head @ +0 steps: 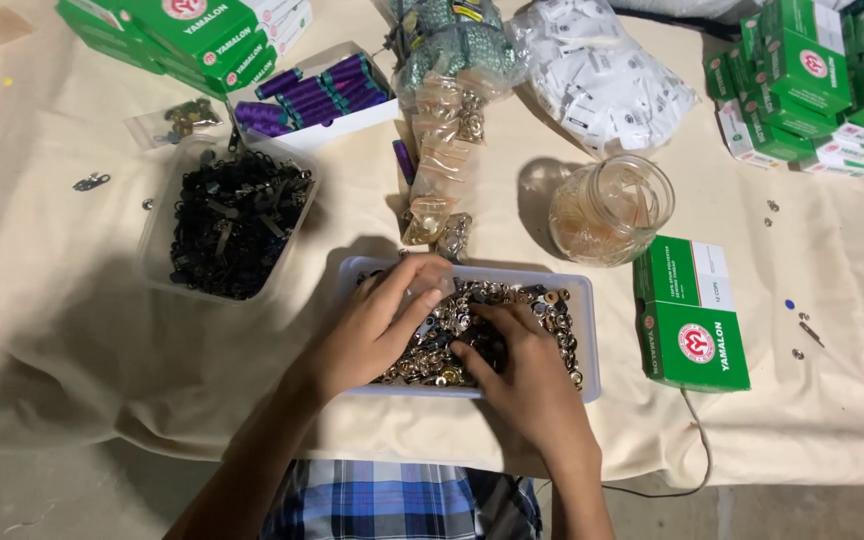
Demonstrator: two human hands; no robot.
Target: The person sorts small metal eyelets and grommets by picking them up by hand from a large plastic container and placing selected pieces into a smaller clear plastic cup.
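Over shallow clear tray (pixel 588 330) of metal snaps (pixel 452 335): left hand (pixel 377 325) spread open, right hand (pixel 522 365) pinching unclear; snaps could spill over rim.

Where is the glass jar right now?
In the head view, the glass jar stands right of centre on the cloth, just beyond the white tray, left of a green box.

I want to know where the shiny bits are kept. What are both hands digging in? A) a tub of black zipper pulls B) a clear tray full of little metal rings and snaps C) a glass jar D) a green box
B: the left hand and right hand both rest in the clear tray, on the pile of small metal rings and snaps.
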